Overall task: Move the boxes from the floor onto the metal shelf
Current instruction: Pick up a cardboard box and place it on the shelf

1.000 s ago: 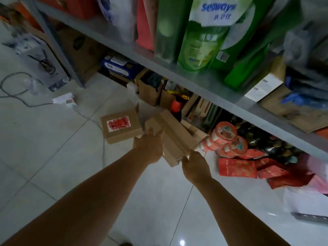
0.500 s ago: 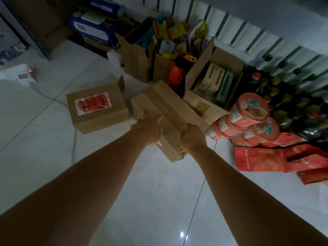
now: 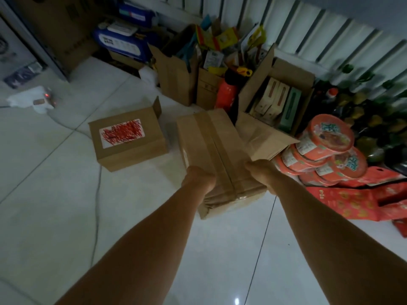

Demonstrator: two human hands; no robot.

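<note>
Cardboard fills the middle of the head view: a taped box (image 3: 217, 148) sits low over the white tiled floor (image 3: 55, 194), held from both sides. The left hand (image 3: 199, 179) clasps its near left edge with fingers folded down out of sight. The right hand (image 3: 262, 172) grips the near right edge, thumb lying on top. Whether the box has left the floor cannot be told. A second box with a red-scribbled label (image 3: 130, 139) rests on the floor to its left, apart. Stacked noodle cups (image 3: 326, 142) lie to the right.
</note>
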